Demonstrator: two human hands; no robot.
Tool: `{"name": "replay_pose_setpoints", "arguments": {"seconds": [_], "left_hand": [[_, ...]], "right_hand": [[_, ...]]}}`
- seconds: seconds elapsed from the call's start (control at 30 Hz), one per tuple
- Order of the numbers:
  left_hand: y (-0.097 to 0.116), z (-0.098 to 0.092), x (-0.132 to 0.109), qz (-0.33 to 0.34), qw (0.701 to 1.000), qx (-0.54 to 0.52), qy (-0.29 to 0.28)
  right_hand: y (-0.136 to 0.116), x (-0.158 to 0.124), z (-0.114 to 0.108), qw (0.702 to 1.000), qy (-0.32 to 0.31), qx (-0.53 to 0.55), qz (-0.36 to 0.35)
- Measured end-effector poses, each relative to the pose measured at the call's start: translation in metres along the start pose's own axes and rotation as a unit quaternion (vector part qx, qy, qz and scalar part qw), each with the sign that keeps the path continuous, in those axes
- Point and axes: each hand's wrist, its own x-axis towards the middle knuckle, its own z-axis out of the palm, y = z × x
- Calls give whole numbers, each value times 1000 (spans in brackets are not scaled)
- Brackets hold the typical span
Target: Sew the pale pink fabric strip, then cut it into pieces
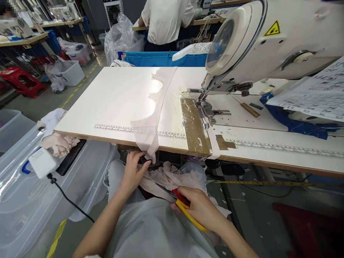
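Note:
My right hand [197, 206] is wrapped round the scissors [189, 214], whose handles are red and yellow. Their blades point up and left, over pale pink fabric [172, 175] bunched on my lap. At the table's front edge, my left hand [134, 170] has thumb and fingers closed on the lower end of a pale pink fabric piece [147, 129]. That piece lies across the white table, with a wavy cut left side, and hangs over the edge. Something small and dark shows by my left fingertips; I cannot make out what it is.
A sewing machine [242, 43] stands on the table [107, 96] at right, with a pale strip [213, 141] running from its needle area. A wooden-handled tool [249, 109] lies behind. At left is a plastic bin [80, 179] bearing a white charger [43, 163]. Ahead sits a co-worker [166, 21].

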Motion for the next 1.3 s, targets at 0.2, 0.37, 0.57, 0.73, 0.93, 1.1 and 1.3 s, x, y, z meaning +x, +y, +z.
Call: {"name": "replay_pose_setpoints", "arguments": {"seconds": [0.2,0.37,0.57,0.73,0.93,1.1,1.3], "left_hand": [[-9,19,-8,-35,988,-145,-26],[-5,17,-8,-99,971,-211,-49],[6,24,3,-24,986,-159,-37],[-53,-2,-23,-277,959,-48,33],[-76,-40,-63,-352,936,-12,19],[5,-30,-56,-270,899,-264,-223],[47,-24,-41,-121,976,-113,-142]], "right_hand": [[18,-12,-6,998,38,37,26],[32,-14,-4,996,50,66,45],[28,-16,-3,995,73,58,34],[35,-26,-6,992,105,57,42],[42,-25,-3,989,103,90,54],[23,-14,1,991,63,115,40],[0,-7,-12,987,-28,159,11]]}}
